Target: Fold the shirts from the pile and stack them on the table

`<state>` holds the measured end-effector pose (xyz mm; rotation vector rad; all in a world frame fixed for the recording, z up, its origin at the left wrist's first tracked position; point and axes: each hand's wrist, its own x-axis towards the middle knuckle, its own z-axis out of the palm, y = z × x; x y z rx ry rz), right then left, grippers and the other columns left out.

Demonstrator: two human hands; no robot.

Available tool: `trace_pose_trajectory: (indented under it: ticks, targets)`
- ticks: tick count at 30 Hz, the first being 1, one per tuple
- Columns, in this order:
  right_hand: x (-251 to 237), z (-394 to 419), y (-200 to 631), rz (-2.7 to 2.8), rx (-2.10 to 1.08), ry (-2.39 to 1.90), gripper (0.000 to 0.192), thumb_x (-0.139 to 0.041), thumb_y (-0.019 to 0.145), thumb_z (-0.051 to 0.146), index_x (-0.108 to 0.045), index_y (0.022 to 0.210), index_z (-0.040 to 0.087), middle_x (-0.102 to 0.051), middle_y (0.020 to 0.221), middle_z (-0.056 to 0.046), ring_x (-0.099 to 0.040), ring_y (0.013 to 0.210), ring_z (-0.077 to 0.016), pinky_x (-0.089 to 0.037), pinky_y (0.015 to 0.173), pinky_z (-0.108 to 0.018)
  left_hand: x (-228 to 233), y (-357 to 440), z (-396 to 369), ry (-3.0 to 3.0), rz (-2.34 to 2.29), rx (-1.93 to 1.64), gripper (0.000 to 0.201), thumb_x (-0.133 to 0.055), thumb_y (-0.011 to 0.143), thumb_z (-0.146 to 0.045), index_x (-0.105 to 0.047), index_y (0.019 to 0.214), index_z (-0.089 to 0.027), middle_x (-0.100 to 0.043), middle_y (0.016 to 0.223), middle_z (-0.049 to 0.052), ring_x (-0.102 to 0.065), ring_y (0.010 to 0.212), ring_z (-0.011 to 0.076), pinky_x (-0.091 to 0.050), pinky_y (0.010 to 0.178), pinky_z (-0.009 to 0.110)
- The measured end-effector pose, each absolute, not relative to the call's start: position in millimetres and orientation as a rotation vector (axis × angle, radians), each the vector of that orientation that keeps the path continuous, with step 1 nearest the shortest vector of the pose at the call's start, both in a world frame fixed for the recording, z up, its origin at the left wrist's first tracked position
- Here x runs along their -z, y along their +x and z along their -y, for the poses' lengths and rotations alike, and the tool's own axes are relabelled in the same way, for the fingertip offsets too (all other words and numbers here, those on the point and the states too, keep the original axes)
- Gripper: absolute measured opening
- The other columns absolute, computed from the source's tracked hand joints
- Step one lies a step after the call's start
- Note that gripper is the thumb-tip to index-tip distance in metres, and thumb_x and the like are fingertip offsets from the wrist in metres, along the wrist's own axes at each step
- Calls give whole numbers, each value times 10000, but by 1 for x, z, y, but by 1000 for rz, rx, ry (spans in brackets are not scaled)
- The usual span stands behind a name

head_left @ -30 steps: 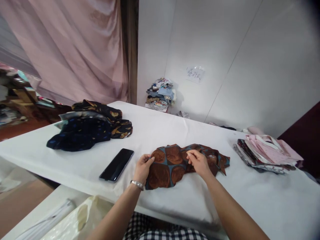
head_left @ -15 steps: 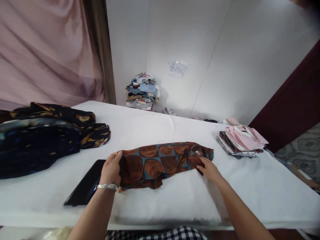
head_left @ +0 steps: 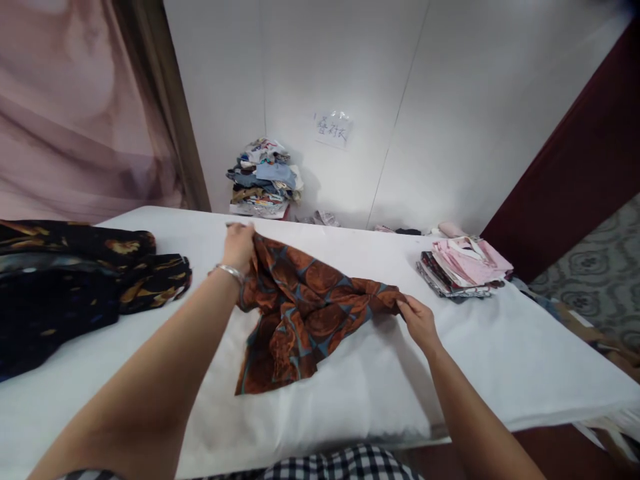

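Note:
A brown shirt with a teal and rust circle pattern (head_left: pixel 320 287) is stretched out above and across the white table, bunched in the middle. My left hand (head_left: pixel 239 248), with a bracelet at the wrist, grips its far left edge. At the shirt's right end, my right hand (head_left: pixel 416 317) pinches the cloth between thumb and fingers. A loose part of the shirt hangs down toward me and rests on the tabletop. The fingertips of my left hand are partly hidden.
Dark patterned garments (head_left: pixel 75 287) lie heaped on the left of the white table (head_left: pixel 475 373). A folded stack of clothes (head_left: pixel 465 267), pink on top, sits at the right. Behind the table, a tall clothes pile (head_left: pixel 265 177) stands by the wall under a handwritten sign (head_left: pixel 333 129).
My left hand has moved away from me, lifting the shirt's left end. The shirt has gone from a flat strip to a twisted, bunched shape. The flat black object is out of sight.

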<state>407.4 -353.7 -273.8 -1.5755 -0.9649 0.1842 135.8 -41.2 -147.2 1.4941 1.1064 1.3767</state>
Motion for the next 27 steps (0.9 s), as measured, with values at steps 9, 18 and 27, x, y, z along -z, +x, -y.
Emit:
trace_pose_trajectory:
  ticks: [9,18,27]
  targets:
    - [257,359,375,1039,-167,-1550,237,-600,844,362,-749,943,205,-745,897,-55,-668,822,-211,-545,783,-352,247,180,217,2202,-528,-578,633,-759,710,-408,-592,1280,-189,-613,1346,126,-561,1238,308,-414,1081,437]
    - [263,361,332,1501,-84,-1407,335,-615,872,282,-671,1200,251,-678,1189,-97,-615,1132,-250,-505,988,-444,250,168,227,1850,-574,-844,322,-468,744,-118,-694,962,-191,-735,884,23,-671,897,193,-531,872,321]
    - [282,324,364,1532,-316,-1589,686,-619,830,348,-414,1481,274,-374,1559,-89,-267,1467,-306,-240,1185,-552,219,101,216,1727,-623,-1046,259,-524,791,-225,-716,958,-178,-752,962,34,-684,926,206,-570,864,326]
